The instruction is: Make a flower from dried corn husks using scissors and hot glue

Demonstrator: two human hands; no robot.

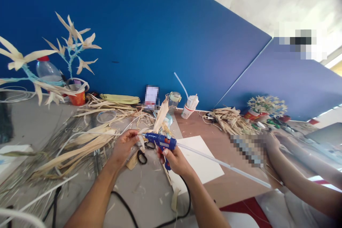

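My right hand [177, 160] is wrapped round the handle of a blue hot glue gun [161, 140], with a small red light showing on its body. A long translucent glue stick [221, 162] sticks out of its back end. The nozzle points left, close to the fingertips of my left hand [128, 144]. Those fingers are pinched on a small pale strip of corn husk [141, 141], which hangs just below the nozzle; whether nozzle and husk touch, I cannot tell. Below lie black-handled scissors [142, 157], partly hidden. An upright husk piece [161, 114] stands behind the gun.
Dry corn husks [88, 142] cover the left of the table, near a husk-flower branch [71, 51] in a red cup [77, 97]. A phone [151, 98] leans on the blue partition. White paper [200, 160] lies at right, beyond it a co-worker's arms [296, 178]. A black cord [124, 203] loops in front.
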